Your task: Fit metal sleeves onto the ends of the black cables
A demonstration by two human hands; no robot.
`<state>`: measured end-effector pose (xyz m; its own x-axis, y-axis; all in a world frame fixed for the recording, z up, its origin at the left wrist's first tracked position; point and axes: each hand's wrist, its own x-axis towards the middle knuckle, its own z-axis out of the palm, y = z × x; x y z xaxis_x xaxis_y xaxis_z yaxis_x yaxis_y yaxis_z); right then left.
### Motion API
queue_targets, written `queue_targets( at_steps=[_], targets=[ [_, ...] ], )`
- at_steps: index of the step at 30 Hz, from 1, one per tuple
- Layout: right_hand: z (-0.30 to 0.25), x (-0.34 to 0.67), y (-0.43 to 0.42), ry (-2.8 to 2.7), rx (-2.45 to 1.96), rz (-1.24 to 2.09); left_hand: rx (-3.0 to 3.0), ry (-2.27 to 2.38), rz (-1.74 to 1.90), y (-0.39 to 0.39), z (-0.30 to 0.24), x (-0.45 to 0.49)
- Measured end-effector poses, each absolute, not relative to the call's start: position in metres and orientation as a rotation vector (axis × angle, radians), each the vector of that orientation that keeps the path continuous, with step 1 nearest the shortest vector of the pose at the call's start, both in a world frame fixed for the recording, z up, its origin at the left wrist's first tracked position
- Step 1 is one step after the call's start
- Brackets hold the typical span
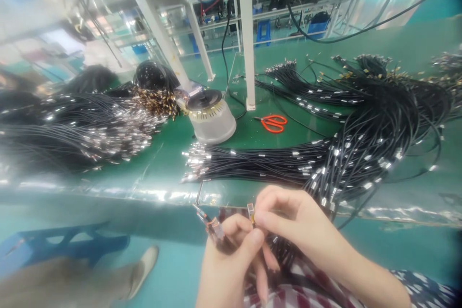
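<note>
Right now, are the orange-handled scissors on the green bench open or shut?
Shut, as far as the picture shows: the orange-handled scissors lie flat on the green bench, handle loops together; the blades are too small to see.

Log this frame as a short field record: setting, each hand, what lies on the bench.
setting: green workbench seen from a head camera
left hand: grips a few black cable ends
right hand: pinches a small metal connector at its fingertips
bench front: bundle of black cables with metal ends
bench middle: orange scissors, white round device
bench left: blurred cable heap
</note>
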<state>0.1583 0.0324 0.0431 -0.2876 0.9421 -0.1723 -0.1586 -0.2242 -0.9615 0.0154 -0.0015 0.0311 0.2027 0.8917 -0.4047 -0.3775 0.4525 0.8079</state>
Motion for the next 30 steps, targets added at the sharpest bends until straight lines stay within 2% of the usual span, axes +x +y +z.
queue_targets(
  at_steps=[23, 30],
  targets=[
    [0.0384, 0.1525, 0.0284, -1.178, -1.141, 1.565, 0.776, 1.056, 0.947, -0.0048, 0.0275, 0.0154],
    [0.0377, 0.1527, 0.0297, -1.226, -1.122, 1.538, 0.652, 0.959, 0.988, 0.0003, 0.0241, 0.0149]
  ],
)
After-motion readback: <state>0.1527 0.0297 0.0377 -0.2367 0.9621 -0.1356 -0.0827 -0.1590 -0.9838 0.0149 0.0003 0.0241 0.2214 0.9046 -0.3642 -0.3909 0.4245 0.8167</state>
